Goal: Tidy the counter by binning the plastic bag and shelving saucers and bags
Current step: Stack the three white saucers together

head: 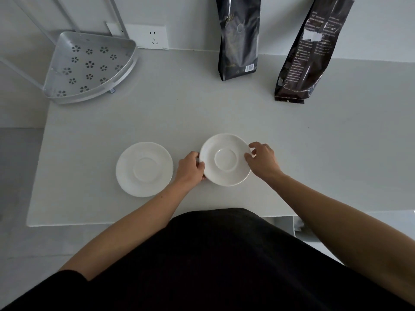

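Head view: the left hand [190, 168] and right hand [261, 159] grip opposite rims of the right saucer [225, 159], near the front of the bench [224, 108]. The left saucer [144, 169] lies just beside it. Risk: smooth glazed rims may slip from a fingertip hold during transfer to the corner shelf [89, 66]; the raised saucer may also strike its neighbour

Both bare forearms reach forward from the table's near edge, converging toward its middle. Left hand [190, 167]: palm down, fingers curled, thumb on top, grip closed on the left rim of a saucer [225, 159]. Right hand [262, 160]: fingers bent, thumb and fingertips pinching the saucer's right rim. Wrists roughly level.
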